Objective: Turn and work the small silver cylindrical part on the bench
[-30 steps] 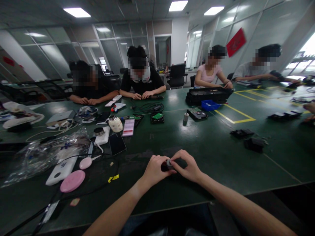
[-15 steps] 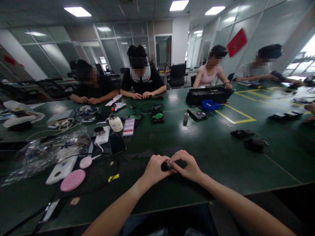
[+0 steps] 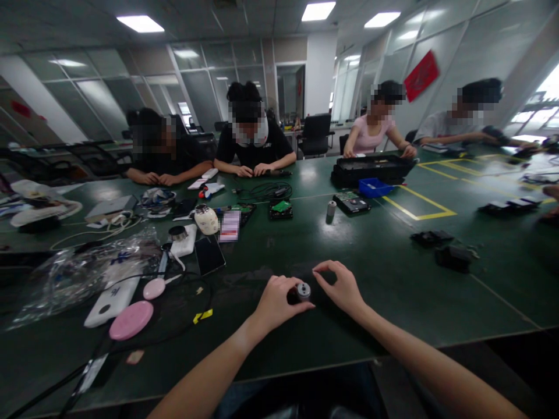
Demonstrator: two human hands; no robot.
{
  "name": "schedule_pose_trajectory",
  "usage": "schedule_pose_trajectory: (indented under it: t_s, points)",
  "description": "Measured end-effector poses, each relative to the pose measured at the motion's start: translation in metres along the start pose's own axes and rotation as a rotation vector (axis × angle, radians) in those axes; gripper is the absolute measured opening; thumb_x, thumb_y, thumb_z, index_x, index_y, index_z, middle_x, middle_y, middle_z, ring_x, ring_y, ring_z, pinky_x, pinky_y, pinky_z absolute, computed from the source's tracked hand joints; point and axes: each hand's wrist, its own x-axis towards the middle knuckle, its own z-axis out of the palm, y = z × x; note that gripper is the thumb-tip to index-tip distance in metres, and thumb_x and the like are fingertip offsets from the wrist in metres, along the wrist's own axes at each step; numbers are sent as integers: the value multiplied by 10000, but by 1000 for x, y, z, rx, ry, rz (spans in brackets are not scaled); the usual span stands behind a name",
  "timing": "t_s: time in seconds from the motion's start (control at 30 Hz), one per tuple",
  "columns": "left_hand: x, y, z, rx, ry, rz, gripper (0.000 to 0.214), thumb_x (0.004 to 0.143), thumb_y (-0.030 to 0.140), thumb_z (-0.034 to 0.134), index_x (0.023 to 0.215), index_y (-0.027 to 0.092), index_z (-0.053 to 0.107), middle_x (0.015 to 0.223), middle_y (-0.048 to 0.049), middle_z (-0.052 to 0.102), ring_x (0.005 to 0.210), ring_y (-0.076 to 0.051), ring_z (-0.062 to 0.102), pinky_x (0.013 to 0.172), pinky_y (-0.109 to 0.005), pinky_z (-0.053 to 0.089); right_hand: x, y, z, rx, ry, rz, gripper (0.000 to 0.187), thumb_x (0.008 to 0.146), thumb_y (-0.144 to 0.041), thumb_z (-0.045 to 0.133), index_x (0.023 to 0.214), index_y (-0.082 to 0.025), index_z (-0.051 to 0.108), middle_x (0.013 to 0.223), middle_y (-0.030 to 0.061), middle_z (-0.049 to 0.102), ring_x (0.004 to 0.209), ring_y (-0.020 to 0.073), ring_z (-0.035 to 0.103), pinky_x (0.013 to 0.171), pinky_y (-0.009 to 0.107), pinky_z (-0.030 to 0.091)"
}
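Note:
My left hand (image 3: 275,301) is closed around a small dark cylinder with a round silver end (image 3: 302,291), held low over the green table (image 3: 371,262). My right hand (image 3: 340,286) sits just to the right of it, a short gap away from the silver end. Its thumb and forefinger are pinched together, and I cannot make out anything between them. Both forearms reach in from the bottom edge.
A pink disc (image 3: 131,319), a white device (image 3: 112,297), a phone (image 3: 209,255), cables and plastic bags lie at the left. Circuit boards (image 3: 280,208), a small can (image 3: 331,210), a blue tray (image 3: 374,187) and black parts (image 3: 452,256) lie farther out. Several people sit across the table.
My right hand has come off the cylinder and drawn a little to the right and up, which leaves the silver end showing. My left hand keeps its hold.

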Motion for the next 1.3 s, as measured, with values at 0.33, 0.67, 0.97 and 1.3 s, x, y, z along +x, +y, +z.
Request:
schedule_pose_trajectory:
  t_s: [0.33,0.67,0.97,1.3]
  points:
    - [0,-1,1,11,-1,3,415,708,534,754,968,228,651,897,-14,690,814,-217,610,776,-335,405,-1,10,1,-136,-216,93,158,794,-148,630,867,-262,713,895,5,739,907,245,633,852,421,449]
    - [0,-1,0,12,-8,-4,409,709,518,761,971,223,653,865,-12,686,794,-213,608,768,-332,389,-3,-13,1,347,-35,-169,83,853,-143,622,815,-213,646,925,54,722,899,202,674,829,367,527]
    - [0,-1,0,-23,-14,3,352,708,444,788,947,230,644,865,11,686,800,-203,605,739,-319,368,-5,-23,4,397,-141,-291,94,860,-132,631,873,-222,657,897,49,728,860,186,680,791,344,543]
    - [1,-1,2,-23,-2,-7,387,689,450,800,965,226,646,868,5,691,803,-209,612,746,-327,375,-2,-22,4,334,-138,-246,88,844,-143,656,824,-228,652,801,20,710,797,182,656,750,338,510]
